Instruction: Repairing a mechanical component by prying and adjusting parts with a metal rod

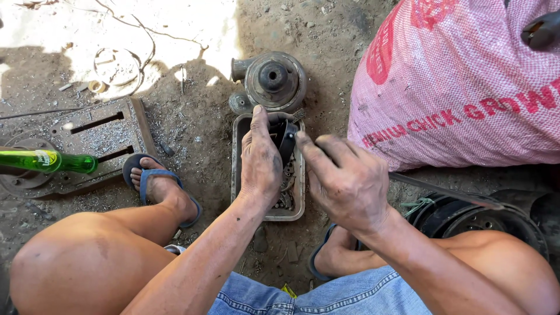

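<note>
Ground: bare packed dirt (204,125), grey-brown, strewn with pebbles, metal filings and small scraps; a bright patch of sunlight lies at 11 o'clock, the rest in shade.
Setting: outdoors or an open work yard; no walls or furniture in view, all work is done at ground level by a squatting person.
Tray: a shallow grey rectangular tray (238,169) sits on the dirt at centre, holding small dark metal bits, between the person's two feet.
Left hand: the left hand (261,160), grimy, lies over the tray with fingers stretched toward 12 o'clock and curled lightly round the left side of a dark curved metal part (286,140); thumb against it, a loose grip rather than a tight one.
Right hand: the right hand (344,181) comes in from 4 o'clock; forefinger and thumb pinch the right edge of the same part, the other fingers folded in.
Dark part: held above the upper end of the tray, between both hands, just under the round housing.
Round housing: a rusty round cast housing (274,79) with a side spout rests on the dirt at 12 o'clock, touching the tray's top edge.
Sack: a large pink woven sack (461,81) with red lettering fills the 2 o'clock area.
Bottle: a green glass bottle (46,161) lies at 9 o'clock over a slotted steel plate (105,137).
Drum: a dark round drum (478,216) at 4 o'clock, beside the right knee.
Footwear: blue sandals (157,175) on both feet.
</note>
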